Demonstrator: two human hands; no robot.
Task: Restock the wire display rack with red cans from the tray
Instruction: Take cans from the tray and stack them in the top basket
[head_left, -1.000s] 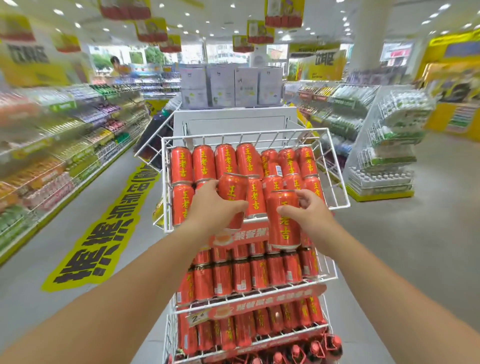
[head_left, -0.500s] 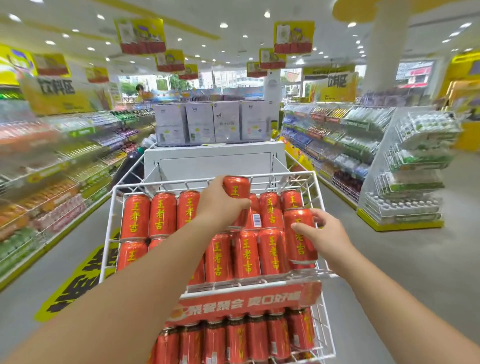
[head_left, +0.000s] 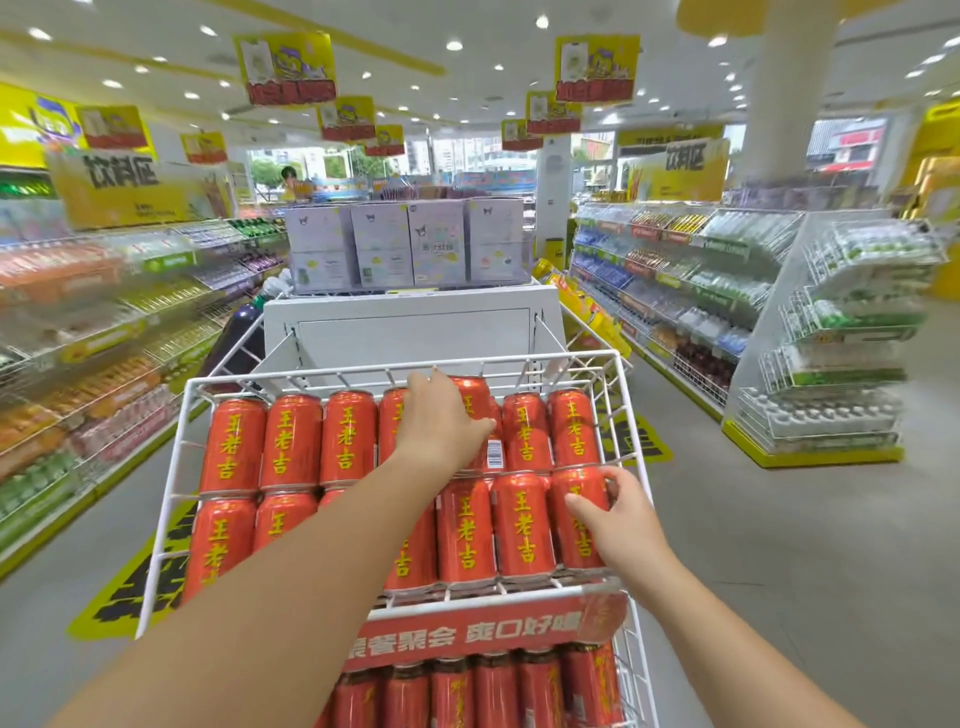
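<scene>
The white wire display rack (head_left: 171, 493) stands right in front of me, its top tier holding two rows of red cans with yellow characters. My left hand (head_left: 441, 423) reaches into the back row and holds a red can (head_left: 475, 395) lying there among its neighbours. At the right end of the front row, my right hand (head_left: 621, 519) grips another red can (head_left: 574, 480), thumb on its face and fingers round its side. Below a red banner (head_left: 467, 631), a lower tier of red cans (head_left: 493, 691) shows. No tray is in view.
Behind the rack stands a white cabinet (head_left: 410, 332) topped with pale boxes (head_left: 405, 249). Stocked drink shelves (head_left: 104, 338) line the left aisle, more shelves (head_left: 675, 270) and a wire bottle rack (head_left: 841, 338) the right. A person (head_left: 288, 179) stands far back.
Both hands have carried their cans up and back into the top tier: the left can now lies in the back row, the right can at the front row's right end. My view rose.
</scene>
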